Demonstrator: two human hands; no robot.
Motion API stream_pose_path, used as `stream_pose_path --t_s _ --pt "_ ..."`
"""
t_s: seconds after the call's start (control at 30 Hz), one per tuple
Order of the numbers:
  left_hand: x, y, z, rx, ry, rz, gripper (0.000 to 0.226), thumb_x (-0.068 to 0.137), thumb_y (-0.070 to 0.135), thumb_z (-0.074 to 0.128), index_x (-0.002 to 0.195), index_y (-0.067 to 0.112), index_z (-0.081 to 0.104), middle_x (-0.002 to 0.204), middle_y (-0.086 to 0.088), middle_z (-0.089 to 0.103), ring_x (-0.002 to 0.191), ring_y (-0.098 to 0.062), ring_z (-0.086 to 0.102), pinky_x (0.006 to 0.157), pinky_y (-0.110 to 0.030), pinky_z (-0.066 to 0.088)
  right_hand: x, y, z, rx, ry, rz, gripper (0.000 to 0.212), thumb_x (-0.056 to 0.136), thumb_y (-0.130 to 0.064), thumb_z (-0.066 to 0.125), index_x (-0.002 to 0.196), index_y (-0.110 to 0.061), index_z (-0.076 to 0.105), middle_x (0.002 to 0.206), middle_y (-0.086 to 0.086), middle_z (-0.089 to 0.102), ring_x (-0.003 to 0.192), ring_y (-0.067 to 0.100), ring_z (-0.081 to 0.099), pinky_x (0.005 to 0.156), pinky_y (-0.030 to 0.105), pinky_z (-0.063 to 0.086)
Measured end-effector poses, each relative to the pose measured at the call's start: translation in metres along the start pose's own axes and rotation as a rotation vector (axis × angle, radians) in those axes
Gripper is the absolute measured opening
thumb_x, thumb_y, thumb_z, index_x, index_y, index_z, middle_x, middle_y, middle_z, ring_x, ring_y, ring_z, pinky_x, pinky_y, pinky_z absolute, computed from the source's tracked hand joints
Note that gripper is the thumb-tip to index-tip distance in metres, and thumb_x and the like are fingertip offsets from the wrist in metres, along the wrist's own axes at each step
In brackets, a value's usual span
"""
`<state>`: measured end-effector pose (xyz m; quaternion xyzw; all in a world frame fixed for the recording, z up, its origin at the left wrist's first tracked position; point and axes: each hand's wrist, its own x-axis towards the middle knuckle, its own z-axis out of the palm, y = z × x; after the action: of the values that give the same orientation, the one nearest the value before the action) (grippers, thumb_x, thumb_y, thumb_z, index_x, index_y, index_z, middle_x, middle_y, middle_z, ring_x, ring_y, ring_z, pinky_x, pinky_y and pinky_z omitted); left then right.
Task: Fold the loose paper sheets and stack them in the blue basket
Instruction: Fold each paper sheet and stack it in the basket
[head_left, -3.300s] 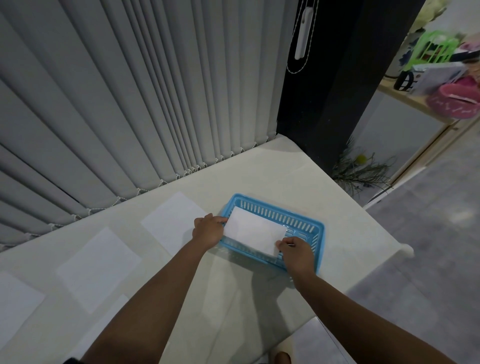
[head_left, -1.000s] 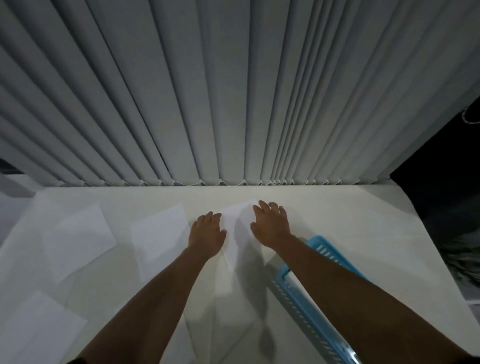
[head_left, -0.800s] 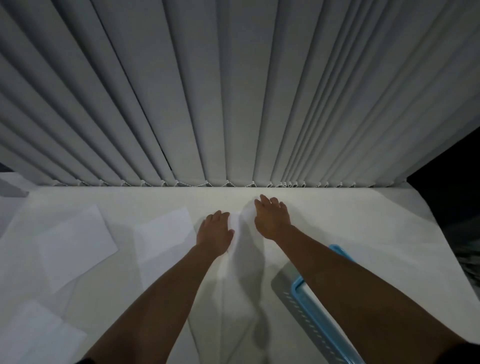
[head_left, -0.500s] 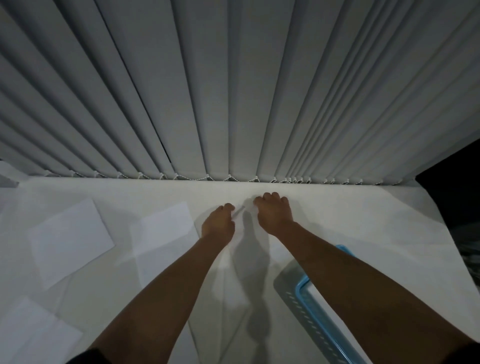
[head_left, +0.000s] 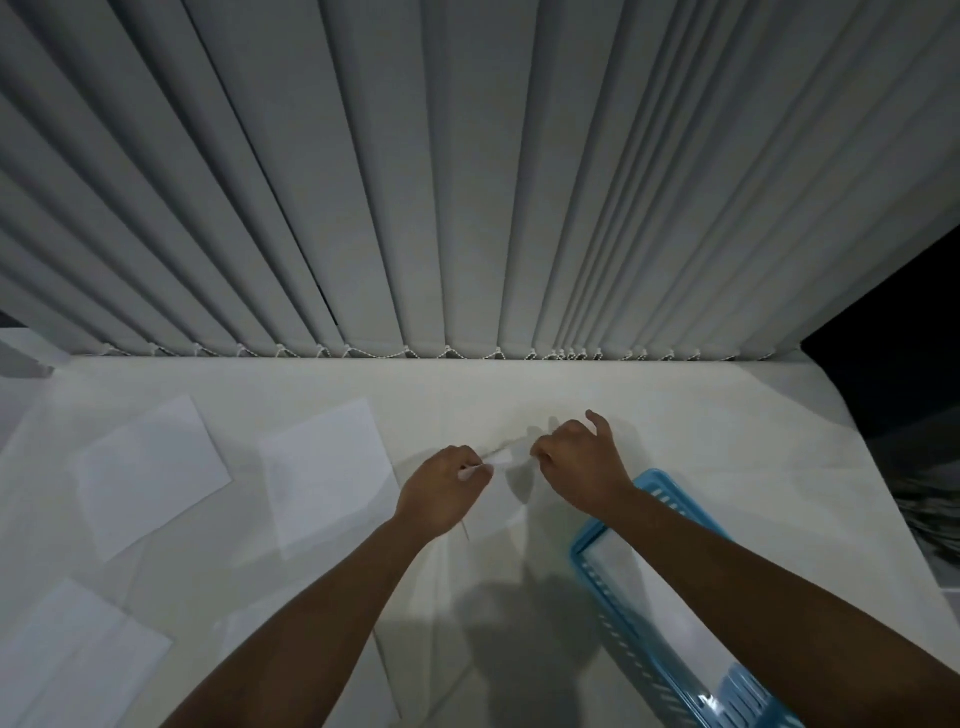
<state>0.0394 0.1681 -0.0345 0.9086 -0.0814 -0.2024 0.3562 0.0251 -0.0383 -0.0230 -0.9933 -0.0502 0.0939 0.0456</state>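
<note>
Item: one paper sheet (head_left: 506, 499) in mid-fold, lying on the white table (head_left: 701, 441) just left of the blue basket (head_left: 587, 551), its far edge raised off the surface. Risks, as judged: the sheet is thin and limp, so the lifted edge may sag or twist between the two pinch points and land askew, giving a crooked crease; if either pinch slackens the edge would probably drop flat; pulling the hands apart too hard could tear or wrinkle it; the right forearm passes over the basket's near-left corner, so a careless draw-back could knock the basket. Left hand (head_left: 441, 493): left of the basket, knuckles up, thumb and fingers closed on the near-left part of the raised edge. Right hand (head_left: 576, 467): just beyond the basket's far corner, thumb and forefinger seemingly pinched on the same edge, other fingers spread loose; exact contact is too dim to confirm. The hands stand close together with a small gap. Basket contents: a white folded sheet (head_left: 639, 577) appears to lie inside, partly hidden by the forearm. Further loose sheets (head_left: 327, 473) lie flat, well left of the basket, not yet folded.
</note>
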Motion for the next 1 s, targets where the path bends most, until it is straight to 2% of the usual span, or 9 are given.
stream_pose_path --t_s 0.1,0.17,0.27,0.37,0.47,0.63,0.77,0.9,1.0 --pt "-0.004 0.007 0.006 -0.050 0.002 -0.100 0.045 0.091 0.062 0.034 0.097 0.027 0.061 0.100 0.010 0.064 0.097 -0.012 0.058 0.083 -0.032 0.045 -0.015 0.001 0.003 -0.051 -0.069 -0.017 0.033 0.095 -0.032 0.038 0.110 -0.031 0.068 0.110 -0.001 0.068 0.119 0.016 0.051 0.116 0.049 0.006" --pt "0.000 0.008 0.010 -0.005 0.032 -0.115 0.048 0.094 0.058 0.028 0.092 0.021 0.059 0.097 0.001 0.064 0.098 -0.021 0.059 0.086 -0.037 0.047 -0.023 -0.001 0.004 -0.091 -0.122 -0.034 0.037 0.096 -0.034 0.034 0.106 -0.030 0.070 0.111 -0.003 0.069 0.123 0.015 0.048 0.116 0.052 0.002" --pt "0.010 0.009 0.016 0.124 0.017 -0.112 0.034 0.096 0.040 0.039 0.115 0.018 0.057 0.117 -0.004 0.059 0.112 -0.024 0.055 0.092 -0.037 0.046 -0.032 -0.003 0.004 -0.126 -0.159 -0.026 0.043 0.096 -0.040 0.030 0.099 -0.027 0.071 0.111 -0.005 0.069 0.125 0.015 0.047 0.116 0.055 -0.002" --pt "0.017 0.011 0.021 0.199 -0.026 -0.120 0.037 0.092 0.034 0.050 0.125 0.019 0.050 0.125 -0.004 0.054 0.116 -0.024 0.054 0.093 -0.037 0.047 -0.039 -0.005 0.004 -0.136 -0.164 0.012 0.055 0.095 -0.051 0.023 0.096 -0.023 0.071 0.113 -0.005 0.068 0.126 0.015 0.048 0.114 0.057 -0.007" --pt "0.024 0.017 0.022 0.266 -0.014 -0.147 0.032 0.089 0.035 0.054 0.118 0.022 0.055 0.119 -0.002 0.063 0.114 -0.024 0.057 0.089 -0.035 0.046 -0.046 -0.008 0.002 -0.132 -0.180 0.029 0.061 0.095 -0.054 0.019 0.095 -0.021 0.070 0.114 -0.003 0.068 0.127 0.016 0.047 0.113 0.059 -0.009" --pt "0.027 0.022 0.018 0.320 -0.057 -0.162 0.018 0.088 0.031 0.056 0.101 0.022 0.066 0.113 -0.001 0.067 0.109 -0.023 0.060 0.086 -0.032 0.047 -0.058 -0.010 -0.008 -0.013 -0.082 0.110 0.053 0.097 -0.048 0.026 0.089 -0.020 0.070 0.110 -0.001 0.068 0.121 0.013 0.050 0.117 0.053 -0.003" --pt "0.017 0.026 0.008 0.126 -0.009 -0.175 0.019 0.086 0.021 0.060 0.101 0.014 0.067 0.113 -0.005 0.066 0.109 -0.025 0.059 0.086 -0.030 0.044 -0.074 -0.017 -0.018 0.123 0.116 0.151 0.041 0.096 -0.040 0.036 0.079 -0.018 0.066 0.091 -0.003 0.068 0.105 0.014 0.055 0.115 0.042 0.016" --pt "-0.011 0.039 0.004 -0.315 0.054 -0.226 0.015 0.079 0.011 0.067 0.093 0.013 0.062 0.101 -0.009 0.067 0.089 -0.025 0.061 0.075 -0.030 0.044 -0.101 -0.028 -0.023 0.243 0.289 0.184 0.040 0.094 -0.040 0.042 0.076 -0.018 0.070 0.081 -0.004 0.071 0.083 0.019 0.058 0.081 0.036 0.041" --pt "-0.037 0.055 0.010 -0.787 0.078 -0.281 0.021 0.081 0.003 0.067 0.100 0.009 0.061 0.108 -0.014 0.069 0.091 -0.029 0.065 0.080 -0.039 0.053 -0.128 -0.039 -0.025 0.499 0.230 0.273 0.045 0.094 -0.045 0.044 0.065 -0.016 0.062 0.068 -0.001 0.064 0.071 0.017 0.058 0.065 0.031 0.043"
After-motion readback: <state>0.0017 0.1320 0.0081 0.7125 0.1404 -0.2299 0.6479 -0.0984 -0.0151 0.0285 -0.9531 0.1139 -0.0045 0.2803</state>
